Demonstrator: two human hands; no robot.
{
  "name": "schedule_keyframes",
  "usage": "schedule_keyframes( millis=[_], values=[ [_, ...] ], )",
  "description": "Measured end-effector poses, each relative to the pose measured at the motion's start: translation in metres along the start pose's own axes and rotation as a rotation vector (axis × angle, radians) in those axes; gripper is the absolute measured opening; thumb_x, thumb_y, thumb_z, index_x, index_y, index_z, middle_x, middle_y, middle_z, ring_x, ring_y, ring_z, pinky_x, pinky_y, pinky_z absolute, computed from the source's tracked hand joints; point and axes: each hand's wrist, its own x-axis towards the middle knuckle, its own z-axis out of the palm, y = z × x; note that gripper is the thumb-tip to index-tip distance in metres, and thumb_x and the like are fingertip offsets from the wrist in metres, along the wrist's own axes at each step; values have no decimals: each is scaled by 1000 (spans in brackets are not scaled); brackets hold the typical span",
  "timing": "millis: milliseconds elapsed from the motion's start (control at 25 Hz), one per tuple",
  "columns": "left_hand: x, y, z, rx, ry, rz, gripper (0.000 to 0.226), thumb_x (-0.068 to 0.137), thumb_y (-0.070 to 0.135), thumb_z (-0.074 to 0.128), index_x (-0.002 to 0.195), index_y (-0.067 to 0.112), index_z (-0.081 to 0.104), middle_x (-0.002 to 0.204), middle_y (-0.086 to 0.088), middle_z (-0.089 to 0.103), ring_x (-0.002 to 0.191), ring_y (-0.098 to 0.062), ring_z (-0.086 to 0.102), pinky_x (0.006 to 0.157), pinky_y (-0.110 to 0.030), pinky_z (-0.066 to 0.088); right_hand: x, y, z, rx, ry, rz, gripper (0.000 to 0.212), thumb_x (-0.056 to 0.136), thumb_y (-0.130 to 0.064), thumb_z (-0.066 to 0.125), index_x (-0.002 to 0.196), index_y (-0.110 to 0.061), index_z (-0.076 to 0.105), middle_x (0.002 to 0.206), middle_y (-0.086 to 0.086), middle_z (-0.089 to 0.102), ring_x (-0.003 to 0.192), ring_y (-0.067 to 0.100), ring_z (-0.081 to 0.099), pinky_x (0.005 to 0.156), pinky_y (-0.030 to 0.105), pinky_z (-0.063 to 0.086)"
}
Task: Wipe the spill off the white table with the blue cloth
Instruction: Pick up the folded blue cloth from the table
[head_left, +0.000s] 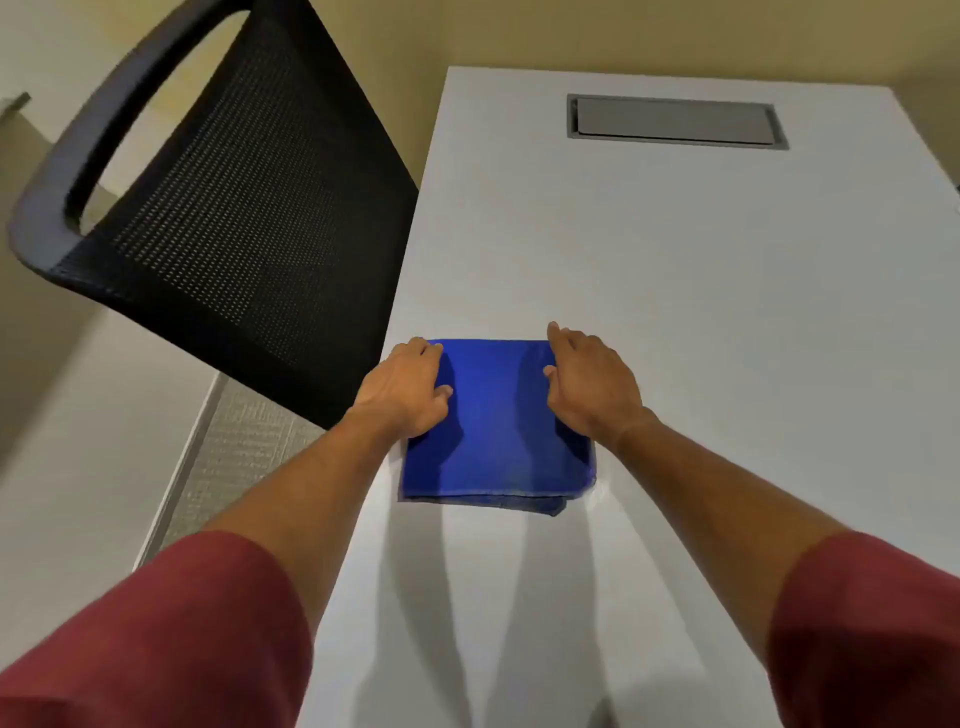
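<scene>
A folded blue cloth (496, 426) lies flat on the white table (701, 291), close to the table's left edge. My left hand (405, 389) rests palm down on the cloth's left side, fingers reaching its far left corner. My right hand (589, 384) presses on the cloth's right side, fingers spread over the far right corner. Neither hand is closed around the cloth. A faint wet sheen (605, 499) shows on the table just right of the cloth's near corner. I cannot make out any other spill.
A black mesh office chair (234, 208) stands against the table's left edge, its back leaning toward me. A grey cable hatch (675, 122) is set into the far part of the table. Beige wall lies behind.
</scene>
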Motion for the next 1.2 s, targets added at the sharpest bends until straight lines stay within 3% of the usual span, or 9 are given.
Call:
schedule_keyframes(
  millis=[80,160,360,600,840,1200],
  values=[
    [17,-4,1,-30,32,-31,47,96,25,51,139,9,43,139,-9,47,126,-27,46,96,-41,46,16,6,7,-3,-13,-20,27,91,-7,45,116,-6,55,107,11,62,96,31,57,72,36,43],
    [32,-9,1,-28,33,-59,36,98,20,47,132,8,50,133,-8,51,118,-26,51,91,-41,48,29,8,9,-63,-66,15,16,84,0,45,95,-6,55,94,9,59,82,26,50,64,33,35],
    [58,-16,2,-2,30,-68,28,96,8,47,120,11,60,117,-6,56,102,-22,55,80,-37,50,47,15,5,-39,-116,60,17,79,7,47,84,-4,58,84,8,58,71,24,51,59,33,39],
    [68,-18,0,-58,-4,-65,23,95,10,55,117,12,62,118,-7,53,99,-20,55,85,-36,52,58,21,6,-14,-129,74,19,84,6,56,96,0,69,93,14,70,83,29,66,73,39,58],
    [54,-16,-21,-110,6,-76,15,96,12,55,106,9,65,109,-8,61,93,-22,60,81,-36,53,52,14,-13,53,-156,101,18,86,1,58,97,-4,71,97,14,70,87,32,66,77,42,58],
    [36,-11,-20,-145,36,-95,17,97,10,52,110,12,63,104,-8,65,92,-21,61,85,-40,55,45,13,-5,84,-171,106,19,90,-9,59,105,-12,71,98,11,70,86,29,66,75,38,56]
  ],
)
